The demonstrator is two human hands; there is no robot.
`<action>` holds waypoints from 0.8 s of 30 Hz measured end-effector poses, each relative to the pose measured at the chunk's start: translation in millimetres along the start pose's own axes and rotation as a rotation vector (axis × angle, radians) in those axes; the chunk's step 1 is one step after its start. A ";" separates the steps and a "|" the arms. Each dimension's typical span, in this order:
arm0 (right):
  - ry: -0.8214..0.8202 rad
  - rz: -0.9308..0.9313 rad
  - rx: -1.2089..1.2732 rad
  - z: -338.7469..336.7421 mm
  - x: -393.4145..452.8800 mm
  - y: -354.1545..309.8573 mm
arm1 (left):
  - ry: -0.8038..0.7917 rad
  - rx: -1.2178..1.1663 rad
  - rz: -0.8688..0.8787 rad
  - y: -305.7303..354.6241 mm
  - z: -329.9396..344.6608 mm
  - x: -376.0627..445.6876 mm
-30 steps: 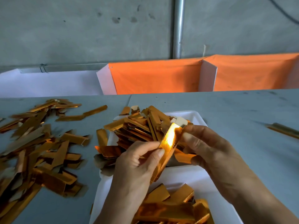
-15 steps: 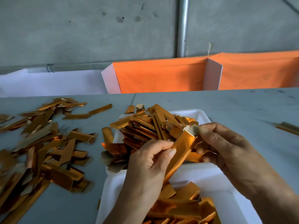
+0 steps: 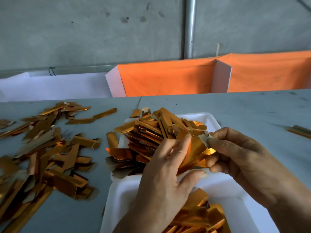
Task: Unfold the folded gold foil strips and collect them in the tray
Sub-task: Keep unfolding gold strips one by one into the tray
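Bare grey concrete wall (image 3: 84,34) behind, with a metal pipe (image 3: 190,27) running straight down it. Below that, orange fabric panels (image 3: 168,78) stretched between white dividers (image 3: 221,76), and a white panel (image 3: 55,86) off to the left. In front, a wide grey table (image 3: 244,111) filling the lower half of the view.

On the table's left side, a broad loose scatter of folded gold foil strips (image 3: 43,153), lying at every angle and overlapping – some blurred at the near edge. Just right of that scatter, a white tray (image 3: 208,117), its far corner rounded, its near end running out of the view. At the tray's far end, a heaped pile of gold strips (image 3: 151,132) spilling over the left rim onto the table; at the near end, a second, flatter cluster of strips (image 3: 198,217) inside the tray. Far right on the table, well apart from the rest, one lone strip (image 3: 299,132).

Over the middle of the tray, both hands raised and meeting on a single gold foil strip (image 3: 195,153). Left hand (image 3: 168,174) seen from the back, fingers curled over the strip's left part, thumb tucked beneath – clamped on it. Right hand (image 3: 239,158) pinching the strip's pale upper right corner between thumb and forefinger, the other fingers curled under its lower edge. Strip held off the tray, slanting, partly spread open, with a bright glint near the right thumb.
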State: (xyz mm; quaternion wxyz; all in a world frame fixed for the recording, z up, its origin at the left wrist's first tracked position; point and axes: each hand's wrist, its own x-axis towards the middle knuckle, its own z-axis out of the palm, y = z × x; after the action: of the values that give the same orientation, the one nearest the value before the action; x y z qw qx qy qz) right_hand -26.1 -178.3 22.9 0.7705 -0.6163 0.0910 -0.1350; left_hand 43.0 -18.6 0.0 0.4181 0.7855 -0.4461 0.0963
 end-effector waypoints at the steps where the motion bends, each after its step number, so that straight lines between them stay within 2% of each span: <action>1: -0.018 0.017 0.019 -0.9 -0.8 -1.0 | 0.011 0.031 0.024 0.3 0.2 0.5; 4: -0.090 0.078 0.102 -5.6 -3.0 -3.5 | 0.066 0.007 0.037 -1.8 -2.7 0.8; 7: -0.128 0.135 0.154 -9.5 -3.1 -4.0 | 0.061 -0.119 0.030 -2.6 -6.0 0.3; 12: -0.179 0.154 0.076 -13.0 -1.0 -3.1 | 0.028 -0.174 0.063 -0.8 -6.1 0.5; 20: -0.368 0.271 -0.089 -22.3 3.5 -0.3 | -0.112 0.056 0.168 2.5 -8.0 0.2; 24: -0.393 0.334 -0.152 -21.8 6.4 0.6 | -0.175 0.143 0.188 0.7 -7.7 -0.1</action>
State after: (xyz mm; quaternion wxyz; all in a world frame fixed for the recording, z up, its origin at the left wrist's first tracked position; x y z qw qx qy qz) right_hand -26.6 -200.4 17.6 0.7365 -0.6632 0.0499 0.1234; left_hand 44.1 -13.0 5.2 0.3098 0.7733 -0.5445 0.0976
